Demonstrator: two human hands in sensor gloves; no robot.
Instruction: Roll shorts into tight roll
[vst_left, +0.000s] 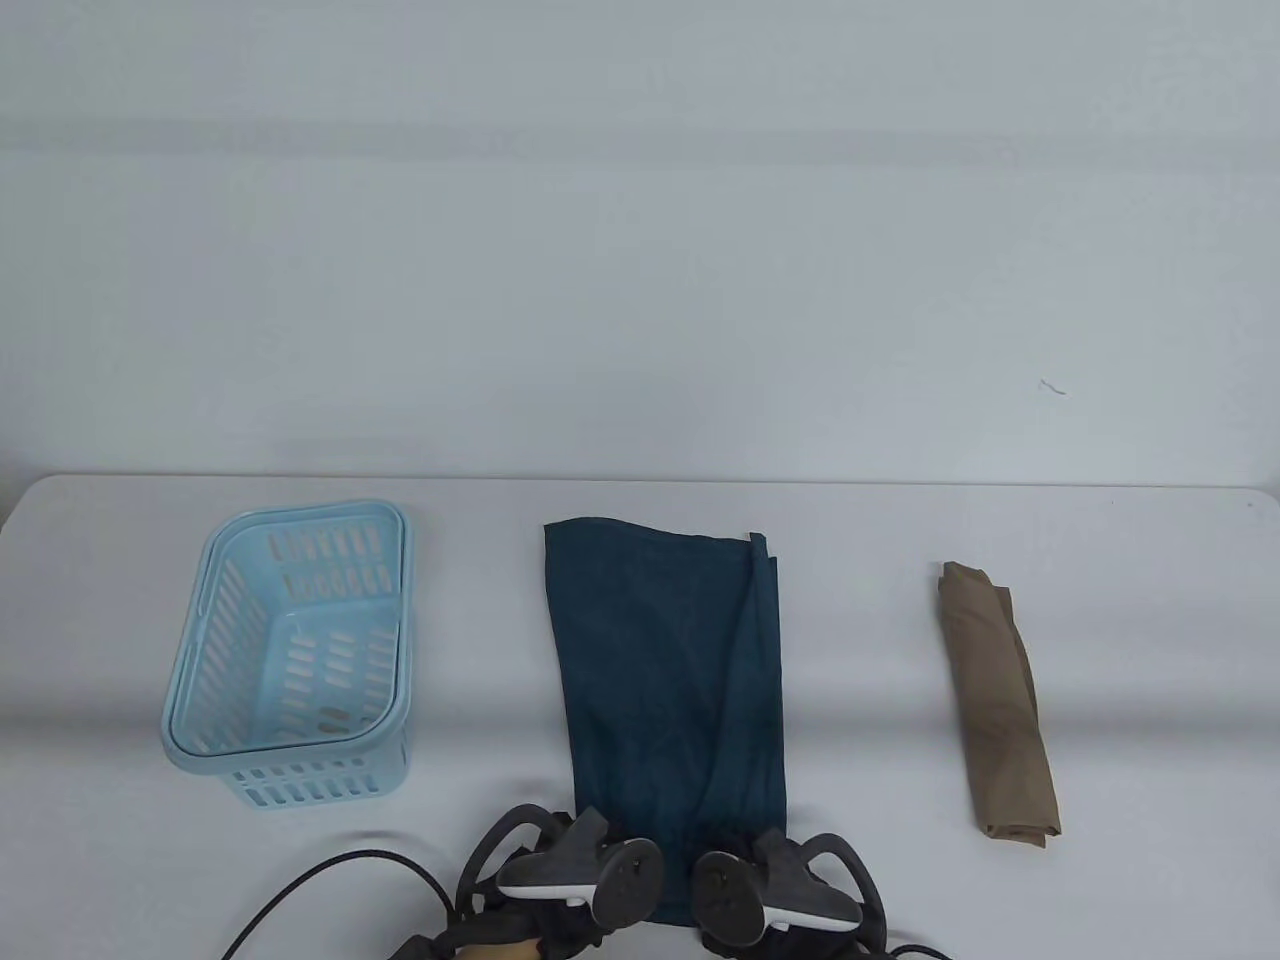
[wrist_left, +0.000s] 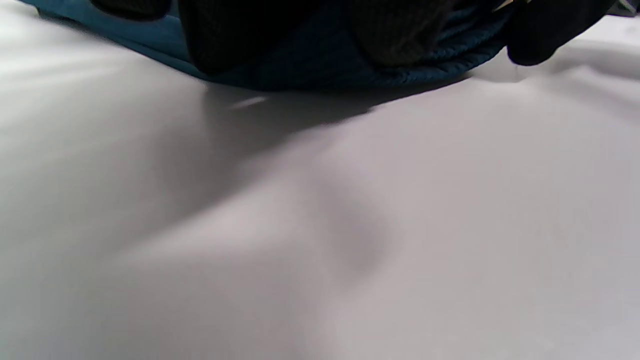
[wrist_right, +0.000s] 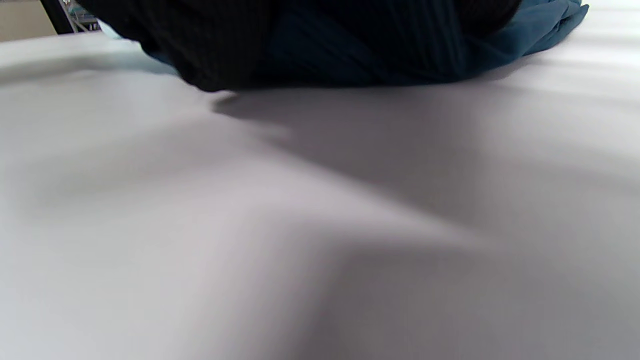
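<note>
The dark teal shorts (vst_left: 665, 680) lie folded into a long strip on the white table, running away from me. Both gloved hands are at the strip's near end. My left hand (vst_left: 600, 850) sits on the near left corner, mostly hidden under its tracker. In the left wrist view its fingers (wrist_left: 240, 35) curl over the ribbed hem of the shorts (wrist_left: 325, 70). My right hand (vst_left: 755, 865) sits on the near right corner. In the right wrist view its fingers (wrist_right: 210, 45) cover the bunched teal fabric (wrist_right: 530, 35).
A light blue slotted basket (vst_left: 186, 650) stands to the left of the shorts. A folded brown garment (vst_left: 995, 700) lies to the right. A black cable (vst_left: 330, 870) runs across the table's near left.
</note>
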